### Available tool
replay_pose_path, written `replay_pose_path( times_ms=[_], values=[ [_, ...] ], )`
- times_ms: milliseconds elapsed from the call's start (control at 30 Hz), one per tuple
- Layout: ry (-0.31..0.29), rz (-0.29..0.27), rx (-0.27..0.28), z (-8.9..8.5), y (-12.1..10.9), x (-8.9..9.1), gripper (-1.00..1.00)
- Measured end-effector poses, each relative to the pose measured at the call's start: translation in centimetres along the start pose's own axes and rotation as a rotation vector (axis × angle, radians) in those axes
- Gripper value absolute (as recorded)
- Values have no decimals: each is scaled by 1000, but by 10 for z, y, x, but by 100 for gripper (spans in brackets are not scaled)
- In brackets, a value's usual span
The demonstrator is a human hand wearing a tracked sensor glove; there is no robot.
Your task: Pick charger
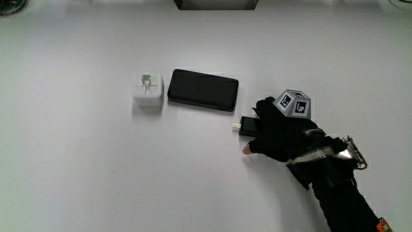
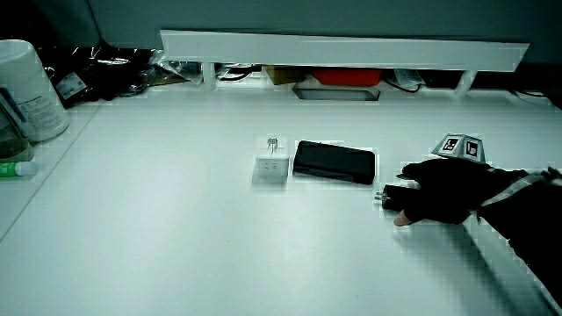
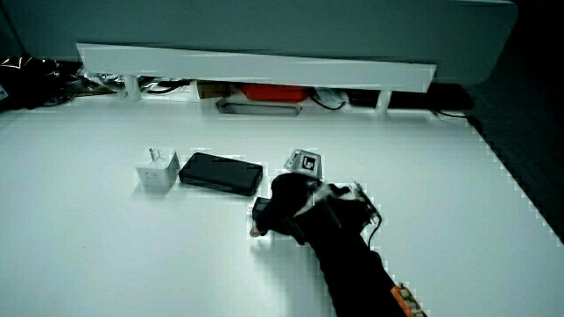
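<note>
Now grip (image 1: 278,132) closed around black charger (image 1: 246,125), just beside phone (image 1: 203,90).

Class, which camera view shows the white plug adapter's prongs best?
A side view: the white plug adapter shows its prongs standing up in profile. The main view looks straight down on them; in both side views it sits beside the black phone.

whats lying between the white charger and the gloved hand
A flat black phone lies between the white charger and the hand, clearest in the main view. The hand covers a small black plug.
</note>
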Motion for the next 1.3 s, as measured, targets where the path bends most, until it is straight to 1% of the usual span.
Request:
replay_pose_path(
  times_ms=[100, 133, 200, 267, 300, 333, 433, 533, 567, 633, 667, 700, 767, 833, 867, 900, 967, 1000, 1033, 1100, 1133, 1200, 1300],
  values=[
    [3, 5, 16, 0, 0, 0, 0],
    [0, 14, 38, 0, -2, -1, 4],
    [4, 30, 62, 2, -4, -3, 12],
    [-9, 18, 99, 1, -2, 0, 21],
    [-5, 11, 102, 1, -3, 0, 25],
    [-7, 29, 106, 1, -3, -1, 29],
    [5, 40, 127, 3, -5, -3, 42],
    [2, 34, 137, 2, -4, -3, 54],
    [-2, 39, 156, 3, -5, -4, 58],
    [4, 52, 154, 3, -5, -4, 67],
    [2, 37, 159, 2, -3, -2, 71],
    [-1, 46, 171, 3, -4, -4, 75],
    [-7, 40, 167, 2, -4, -4, 83],
    [-19, 51, 169, 2, -5, -5, 92],
    [-17, 63, 177, 4, -8, -8, 96],
    [-17, 59, 186, 3, -6, -5, 100],
    [-18, 75, 191, 3, -8, -7, 100],
    [-20, 69, 196, 2, -7, -6, 100],
    [-28, 75, 199, 3, -9, -8, 100],
    [-20, 86, 195, 2, -8, -7, 100],
    [-25, 86, 198, 2, -7, -6, 100],
    [-21, 97, 202, 5, -11, -8, 100],
    [-14, 123, 224, 11, -21, -12, 100]
  ],
)
